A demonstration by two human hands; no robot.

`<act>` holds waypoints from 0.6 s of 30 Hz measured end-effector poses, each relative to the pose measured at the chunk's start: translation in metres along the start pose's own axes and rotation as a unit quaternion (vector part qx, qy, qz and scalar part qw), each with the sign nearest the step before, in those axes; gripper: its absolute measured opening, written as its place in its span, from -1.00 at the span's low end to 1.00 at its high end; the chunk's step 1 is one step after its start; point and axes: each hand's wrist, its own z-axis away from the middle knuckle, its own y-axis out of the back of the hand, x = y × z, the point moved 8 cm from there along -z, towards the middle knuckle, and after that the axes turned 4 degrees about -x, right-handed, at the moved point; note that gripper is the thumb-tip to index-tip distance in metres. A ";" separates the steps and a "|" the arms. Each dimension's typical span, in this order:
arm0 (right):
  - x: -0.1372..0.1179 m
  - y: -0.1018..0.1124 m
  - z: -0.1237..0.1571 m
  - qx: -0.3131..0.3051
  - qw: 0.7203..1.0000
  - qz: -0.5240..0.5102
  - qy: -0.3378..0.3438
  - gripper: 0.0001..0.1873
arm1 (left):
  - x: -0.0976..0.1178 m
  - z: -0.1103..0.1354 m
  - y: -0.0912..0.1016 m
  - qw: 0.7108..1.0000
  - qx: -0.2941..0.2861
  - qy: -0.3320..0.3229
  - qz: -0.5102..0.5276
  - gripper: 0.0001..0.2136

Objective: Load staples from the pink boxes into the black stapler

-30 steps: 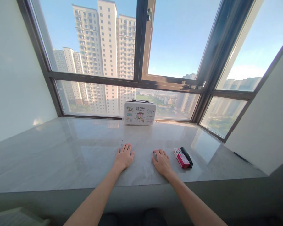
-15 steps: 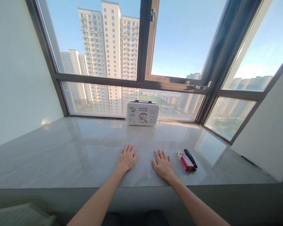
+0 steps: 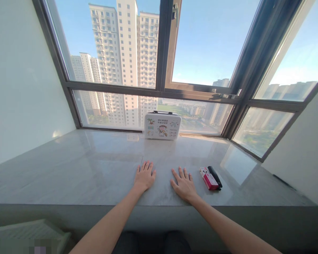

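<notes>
My left hand (image 3: 145,177) lies flat on the grey marble windowsill (image 3: 100,176), fingers spread and holding nothing. To its right, my right hand (image 3: 184,184) also rests palm down with its fingers apart. A small red and white box (image 3: 209,179) lies just right of my right hand. Against that box's far side is a long black object (image 3: 215,177), which looks like a stapler. Beyond both hands, a white case (image 3: 162,126) with cartoon prints and a black top handle stands upright by the window.
Dark window frames (image 3: 111,88) border the sill at the back, with tall buildings outside. A white wall (image 3: 21,88) closes off the left side, another the right. Below the sill's front edge, a pale slatted object (image 3: 29,231) shows at the lower left.
The camera view has shifted slightly. Both hands stay flat on the sill, and the case, box and black object have not moved.
</notes>
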 end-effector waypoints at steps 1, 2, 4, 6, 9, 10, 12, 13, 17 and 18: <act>0.001 -0.001 0.000 -0.001 1.000 -0.001 -0.002 -0.30 | 0.000 0.002 0.001 1.000 -0.002 0.002 0.000 -0.41; 0.001 -0.002 0.000 -0.001 1.000 -0.001 -0.004 -0.30 | 0.001 0.003 0.002 1.000 -0.003 0.004 -0.001 -0.41; 0.002 -0.004 0.001 -0.001 1.000 0.000 -0.006 -0.30 | 0.001 0.006 0.003 1.000 -0.007 0.008 -0.003 -0.41; 0.002 -0.005 0.002 0.002 1.000 0.000 -0.009 -0.30 | 0.003 0.009 0.004 1.000 -0.009 0.010 -0.004 -0.41; 0.001 -0.004 0.004 0.004 1.000 0.004 -0.016 -0.30 | 0.005 0.015 0.007 1.000 -0.008 0.011 -0.003 -0.41; 0.001 -0.004 0.006 0.002 1.000 0.005 -0.018 -0.30 | 0.006 0.019 0.008 1.000 -0.008 0.012 -0.003 -0.41; -0.001 -0.002 0.009 0.002 1.000 0.006 -0.019 -0.30 | 0.007 0.027 0.010 1.000 -0.003 0.011 -0.003 -0.40; -0.002 -0.001 0.011 0.003 1.000 0.006 -0.019 -0.30 | 0.007 0.032 0.012 1.000 -0.002 0.011 -0.004 -0.40; -0.005 0.004 0.022 0.016 1.000 0.008 -0.019 -0.30 | 0.008 0.053 0.017 1.000 0.000 0.004 -0.005 -0.40; -0.005 0.005 0.025 0.015 1.000 0.009 -0.020 -0.30 | 0.008 0.057 0.018 1.000 -0.003 0.004 -0.005 -0.40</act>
